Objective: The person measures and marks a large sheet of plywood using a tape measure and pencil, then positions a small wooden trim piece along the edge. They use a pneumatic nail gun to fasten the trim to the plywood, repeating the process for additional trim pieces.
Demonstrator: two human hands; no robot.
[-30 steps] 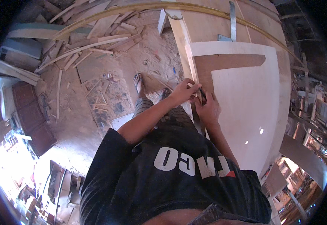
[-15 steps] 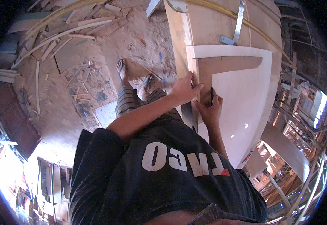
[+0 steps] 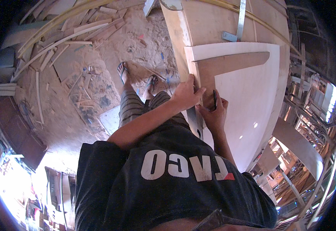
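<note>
An L-shaped brown wooden piece (image 3: pixel 233 63) lies on a white panel (image 3: pixel 249 96), along the panel's left edge. My left hand (image 3: pixel 185 94) is closed on that edge, its thumb on top of the L-shaped piece and its index finger pointing away from me along the side. The remaining fingers are hidden below. Close beside it on the right, my right hand (image 3: pixel 215 115) pinches a slim black pen (image 3: pixel 215 99), which stands nearly upright over the wood. Its thumb reaches to the left edge of the piece.
Beyond the panel, a metal try square (image 3: pixel 240 23) lies on the pale wooden worktop (image 3: pixel 206 27). Wood offcuts (image 3: pixel 87 34) litter the dusty floor at the far left. Lumber and a curved board (image 3: pixel 300 150) stand to the right. A brown slab (image 3: pixel 16 127) is at the left.
The whole view has shifted slightly, with the panel and worktop now a little further left. Both hands keep nearly the same place on the wooden piece; the pen remains in the right hand.
</note>
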